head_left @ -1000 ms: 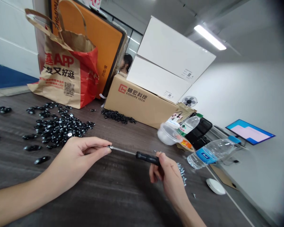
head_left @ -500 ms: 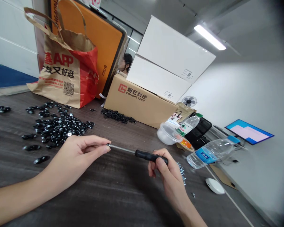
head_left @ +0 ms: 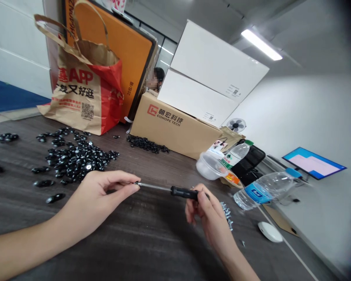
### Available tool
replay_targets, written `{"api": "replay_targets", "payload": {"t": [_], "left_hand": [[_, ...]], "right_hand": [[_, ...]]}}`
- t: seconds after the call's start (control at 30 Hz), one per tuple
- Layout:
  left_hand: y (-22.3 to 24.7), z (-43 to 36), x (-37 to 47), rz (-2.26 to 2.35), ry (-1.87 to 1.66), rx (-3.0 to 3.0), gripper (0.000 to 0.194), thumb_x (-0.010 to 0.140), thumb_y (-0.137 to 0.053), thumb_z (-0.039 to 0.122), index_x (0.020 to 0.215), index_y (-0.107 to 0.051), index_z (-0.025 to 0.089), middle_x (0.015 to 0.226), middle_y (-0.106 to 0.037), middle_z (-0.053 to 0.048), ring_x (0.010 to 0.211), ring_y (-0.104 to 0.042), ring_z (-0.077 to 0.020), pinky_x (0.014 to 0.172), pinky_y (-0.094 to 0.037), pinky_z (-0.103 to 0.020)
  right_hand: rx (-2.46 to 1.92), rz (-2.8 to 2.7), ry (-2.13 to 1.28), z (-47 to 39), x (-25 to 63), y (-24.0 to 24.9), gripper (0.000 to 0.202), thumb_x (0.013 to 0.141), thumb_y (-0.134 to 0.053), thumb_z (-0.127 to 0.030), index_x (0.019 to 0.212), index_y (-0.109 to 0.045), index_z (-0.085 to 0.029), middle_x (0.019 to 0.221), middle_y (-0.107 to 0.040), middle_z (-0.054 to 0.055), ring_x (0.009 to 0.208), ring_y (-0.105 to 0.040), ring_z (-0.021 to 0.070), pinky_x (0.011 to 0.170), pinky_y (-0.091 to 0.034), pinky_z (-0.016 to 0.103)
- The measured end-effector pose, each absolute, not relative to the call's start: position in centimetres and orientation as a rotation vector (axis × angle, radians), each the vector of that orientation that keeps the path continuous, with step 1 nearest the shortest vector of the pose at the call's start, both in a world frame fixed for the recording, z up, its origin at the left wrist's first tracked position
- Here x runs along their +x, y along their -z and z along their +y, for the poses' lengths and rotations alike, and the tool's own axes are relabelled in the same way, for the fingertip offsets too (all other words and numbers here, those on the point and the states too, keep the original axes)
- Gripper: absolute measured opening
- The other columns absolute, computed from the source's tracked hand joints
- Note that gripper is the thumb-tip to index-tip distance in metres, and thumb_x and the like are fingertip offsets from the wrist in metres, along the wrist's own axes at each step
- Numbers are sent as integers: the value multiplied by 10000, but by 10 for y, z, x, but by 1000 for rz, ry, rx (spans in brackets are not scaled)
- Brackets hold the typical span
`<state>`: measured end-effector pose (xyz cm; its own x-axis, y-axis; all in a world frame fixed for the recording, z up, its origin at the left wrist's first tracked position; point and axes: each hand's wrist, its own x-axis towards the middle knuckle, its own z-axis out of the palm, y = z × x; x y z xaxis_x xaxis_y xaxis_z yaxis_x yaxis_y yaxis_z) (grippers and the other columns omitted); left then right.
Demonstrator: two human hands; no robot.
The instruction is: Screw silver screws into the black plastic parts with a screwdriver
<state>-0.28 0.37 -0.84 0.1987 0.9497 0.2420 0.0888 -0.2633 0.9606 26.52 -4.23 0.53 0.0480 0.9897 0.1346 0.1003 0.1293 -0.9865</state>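
My right hand (head_left: 207, 207) is closed round the black handle of a screwdriver (head_left: 184, 192), which lies nearly level above the table. Its metal shaft points left to the fingertips of my left hand (head_left: 108, 195). Thumb and forefinger there pinch a small dark part (head_left: 137, 183) at the screwdriver's tip; the fingers mostly hide it. Behind my left hand lies a heap of small black parts with shiny metal centres (head_left: 73, 156). Beside my right hand, partly covered by it, is a pile of silver screws (head_left: 226, 216).
At the back stand a paper bag (head_left: 76, 93), a cardboard box (head_left: 175, 125) and white boxes (head_left: 201, 89). A row of small black pieces (head_left: 148, 144) lies before the cardboard box. To the right are a plastic bowl (head_left: 209, 168), water bottles (head_left: 259, 192), a white mouse (head_left: 270, 232) and a loose screw (head_left: 243, 244).
The whole view has shifted slightly, so things appear a little further right. My right fingers have changed their hold on the screwdriver handle; its tip stays at my left fingertips.
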Motion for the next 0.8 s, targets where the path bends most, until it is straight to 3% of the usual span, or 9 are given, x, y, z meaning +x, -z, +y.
{"api": "replay_targets", "payload": {"t": [0.1,0.23,0.3,0.43,0.6,0.73,0.8], "left_hand": [[8,3,-3,1029,-1178,1569,144,808,-743,386,869,-812,276,833,-830,13,741,-765,-193,675,-595,-230],[5,4,-3,1042,-1212,1625,127,810,-741,367,883,-816,294,873,-834,23,767,-769,-192,707,-599,-229],[5,5,-3,1026,-1217,1612,122,808,-743,366,876,-814,293,866,-833,24,752,-767,-188,689,-599,-223],[5,6,-3,1012,-1201,1534,130,789,-762,379,852,-810,277,818,-830,16,723,-763,-187,653,-596,-213],[7,9,-5,1033,-1239,1620,122,808,-751,359,891,-808,289,877,-833,23,772,-772,-192,705,-602,-223],[9,7,-6,1005,-1210,1708,140,844,-713,363,909,-802,277,856,-831,16,749,-774,-197,683,-607,-237],[7,6,-6,997,-1210,1781,141,869,-688,347,911,-798,270,851,-830,12,739,-774,-195,673,-610,-241]], "right_hand": [[-1203,-1338,-986,-42,266,-6,314,905,-636,-530,898,-519,-238,609,-545,-55,498,-491,128,442,-349,224],[-1312,-1371,-951,-42,269,-3,485,960,-512,-577,641,-473,-214,440,-368,-84,381,-396,101,410,-257,234],[-1325,-1383,-954,-42,270,-3,500,968,-486,-587,640,-488,-210,446,-413,-65,399,-418,109,416,-281,237],[-1258,-1426,-951,-43,269,-4,311,932,-600,-535,907,-518,-237,586,-554,-58,511,-468,120,471,-362,213],[-1249,-1424,-1035,-40,269,-4,433,952,-552,-553,695,-430,-226,462,-385,-102,372,-400,85,401,-282,209],[-1258,-1402,-1020,-39,271,-6,381,904,-653,-515,736,-510,-204,529,-506,-64,461,-473,96,474,-353,215],[-1266,-1360,-1036,-40,271,-7,400,855,-691,-552,749,-539,-198,514,-494,-70,450,-459,94,459,-334,212]]}}
